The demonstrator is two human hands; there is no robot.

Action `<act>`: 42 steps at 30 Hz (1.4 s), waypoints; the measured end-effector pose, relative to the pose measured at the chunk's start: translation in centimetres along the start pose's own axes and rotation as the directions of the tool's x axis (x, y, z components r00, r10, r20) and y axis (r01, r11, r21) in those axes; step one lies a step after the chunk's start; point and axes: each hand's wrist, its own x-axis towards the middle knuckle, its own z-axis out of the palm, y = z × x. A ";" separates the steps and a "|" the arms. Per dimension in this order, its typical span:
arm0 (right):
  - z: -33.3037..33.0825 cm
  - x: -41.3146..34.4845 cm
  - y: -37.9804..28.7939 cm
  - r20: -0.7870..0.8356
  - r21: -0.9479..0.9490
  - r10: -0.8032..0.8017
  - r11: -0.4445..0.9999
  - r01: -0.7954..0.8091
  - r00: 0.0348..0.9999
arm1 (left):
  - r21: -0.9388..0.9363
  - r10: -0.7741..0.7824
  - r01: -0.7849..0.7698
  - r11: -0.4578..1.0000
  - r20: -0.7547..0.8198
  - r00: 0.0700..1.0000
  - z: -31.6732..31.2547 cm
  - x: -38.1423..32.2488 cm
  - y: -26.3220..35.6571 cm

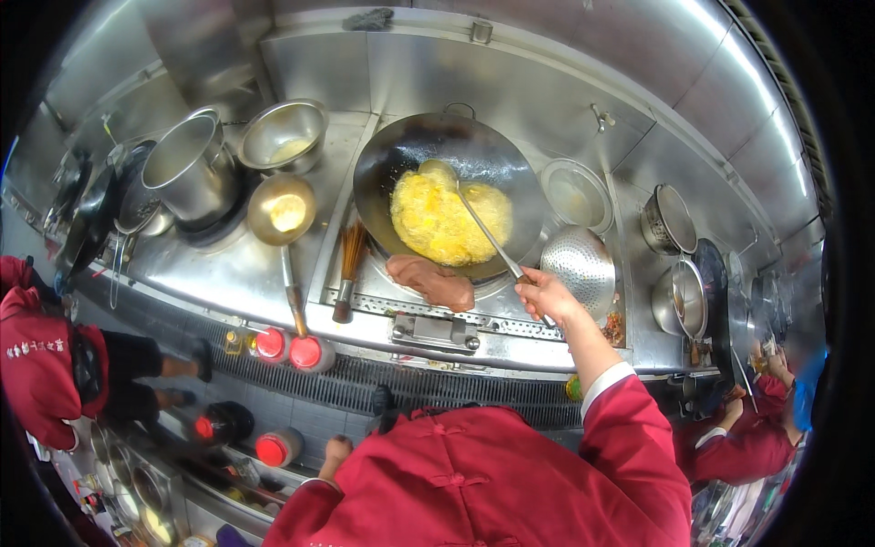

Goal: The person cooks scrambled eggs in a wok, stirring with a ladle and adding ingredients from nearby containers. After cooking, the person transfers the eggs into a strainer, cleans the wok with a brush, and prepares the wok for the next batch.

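My right hand is closed around the handle of a long metal ladle. The ladle's bowl rests in a large dark wok, at the far side of bubbling, foamy yellow food in oil. A folded brown cloth lies against the wok's near rim. Down by my left side hangs my left hand, away from the stove; its fingers look curled, but their inner side is hidden.
Left of the wok lie a bristle brush and another ladle, near a steel bowl and a stockpot. A perforated strainer stands right. Red-lidded jars sit along the front. Co-workers are at both sides.
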 end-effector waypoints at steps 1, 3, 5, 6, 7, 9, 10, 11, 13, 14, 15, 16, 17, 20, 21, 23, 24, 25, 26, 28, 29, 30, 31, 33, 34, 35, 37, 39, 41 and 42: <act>0.1 -0.6 0.1 0.018 0.027 0.012 1.000 -0.013 1.000 | -0.100 0.008 -0.011 0.995 -0.025 1.000 -0.9 -0.2 2.8; 0.6 -1.7 -0.4 0.063 0.019 0.023 1.000 -0.024 0.998 | -0.154 0.041 -0.042 0.987 -0.015 0.999 -1.5 0.4 4.3; 0.4 -2.7 -0.1 0.113 -0.006 0.022 1.000 -0.022 0.993 | -0.205 0.044 -0.041 0.978 0.006 0.999 -2.2 0.8 5.8; 0.1 -3.4 0.3 0.107 -0.039 0.019 0.999 -0.015 0.994 | -0.229 0.029 -0.023 0.973 0.024 0.999 -2.9 0.4 6.9; -0.2 -4.2 0.7 0.101 -0.071 0.016 0.997 -0.008 0.995 | -0.251 0.017 -0.005 0.968 0.043 0.999 -3.4 0.2 7.8; -1.3 -5.8 0.7 0.119 -0.140 0.028 0.990 -0.011 0.993 | -0.191 0.035 -0.033 0.981 0.006 0.999 -3.2 0.7 6.4; -1.4 -6.5 0.8 0.050 -0.282 -0.037 0.958 0.050 0.998 | -0.161 0.044 -0.046 0.986 -0.012 0.999 -3.0 1.2 5.3; -1.5 -7.3 1.1 -0.011 -0.421 -0.110 0.902 0.095 0.994 | -0.090 0.064 -0.064 0.994 0.001 0.998 -2.6 1.9 3.8; -0.7 -9.6 0.0 -0.133 -0.669 -0.197 0.741 0.059 0.971 | 0.052 0.100 -0.102 0.993 0.040 0.994 -1.8 2.7 0.7; -0.8 -10.4 0.3 -0.163 -0.667 -0.240 0.741 0.073 0.957 | 0.094 0.071 -0.077 0.993 0.064 0.995 -1.7 2.7 0.4; -1.0 -11.2 0.9 -0.192 -0.666 -0.283 0.741 0.087 0.940 | 0.138 0.041 -0.053 0.989 0.086 0.995 -1.7 2.7 0.0; -1.1 -12.1 1.5 -0.220 -0.666 -0.325 0.739 0.101 0.920 | 0.183 0.010 -0.029 0.983 0.105 0.994 -1.6 2.6 -0.3; -1.3 -13.1 1.6 -0.241 -0.703 -0.385 0.702 0.113 0.891 | 0.246 0.038 -0.076 0.966 0.155 0.987 -1.5 2.8 -1.3; -3.2 -16.6 0.1 -0.262 -0.773 -0.296 0.635 -0.016 0.919 | 0.307 0.056 -0.123 0.944 0.220 0.974 -1.2 3.5 -2.4; -3.7 -18.0 -0.5 -0.259 -0.785 -0.290 0.619 -0.025 0.921 | 0.253 0.031 -0.079 0.964 0.190 0.981 -1.5 2.8 -1.1; -4.7 -20.7 -1.5 -0.244 -0.832 -0.287 0.552 -0.048 0.927 | 0.194 0.030 -0.054 0.979 0.126 0.992 -1.9 2.5 1.1; -5.1 -21.6 -1.8 -0.215 -0.873 -0.322 0.487 -0.033 0.922 | 0.193 0.054 -0.071 0.979 0.088 0.995 -1.9 2.6 1.8; -5.3 -22.5 -2.2 -0.212 -0.893 -0.304 0.446 -0.058 0.929 | 0.192 0.078 -0.086 0.978 0.049 0.996 -1.9 2.7 2.3; -5.5 -23.2 -2.7 -0.209 -0.912 -0.287 0.403 -0.080 0.935 | 0.275 0.204 -0.221 0.936 0.090 0.975 -1.9 3.3 2.4; -5.4 -23.8 -3.7 -0.168 -0.943 -0.309 0.327 -0.062 0.936 | 0.413 0.426 -0.471 0.779 0.202 0.882 -2.3 4.6 2.1; -5.4 -23.9 -3.7 -0.155 -0.955 -0.319 0.289 -0.060 0.935 | 0.303 0.350 -0.385 0.872 0.163 0.922 -2.4 4.7 3.2; -5.5 -23.6 -3.5 -0.150 -0.964 -0.324 0.260 -0.065 0.934 | 0.184 0.265 -0.286 0.940 0.134 0.955 -2.6 4.6 4.7; -5.5 -23.0 -3.3 -0.145 -0.971 -0.329 0.230 -0.069 0.933 | 0.059 0.172 -0.180 0.982 0.115 0.978 -2.8 4.3 5.7; -5.3 -21.1 -2.5 -0.129 -0.982 -0.351 0.173 -0.071 0.927 | -0.068 0.100 -0.093 0.993 0.107 0.989 -2.9 4.5 6.5; -5.2 -19.8 -1.7 -0.126 -0.986 -0.365 0.148 -0.076 0.922 | -0.134 0.064 -0.050 0.990 0.105 0.992 -2.8 4.6 6.6; -5.6 -18.4 -0.7 -0.091 -0.992 -0.378 0.114 -0.051 0.921 | -0.143 0.058 -0.041 0.989 0.117 0.991 -2.7 4.7 6.6; -5.5 -15.4 0.9 -0.142 -0.989 -0.310 0.091 -0.119 0.940 | -0.156 0.046 -0.024 0.987 0.135 0.990 -2.6 4.8 6.4; -4.8 -12.1 2.0 -0.161 -0.985 -0.301 0.101 -0.137 0.940 | -0.011 0.080 -0.080 0.997 0.078 0.994 -2.3 4.8 4.9; -3.8 -9.5 2.4 -0.148 -0.981 -0.323 0.166 -0.098 0.935 | 0.098 0.089 -0.094 0.991 0.050 0.995 -1.9 4.4 3.2; -3.6 -8.3 3.0 -0.144 -0.983 -0.331 0.154 -0.097 0.933 | 0.138 0.083 -0.089 0.986 0.050 0.995 -1.8 4.1 2.7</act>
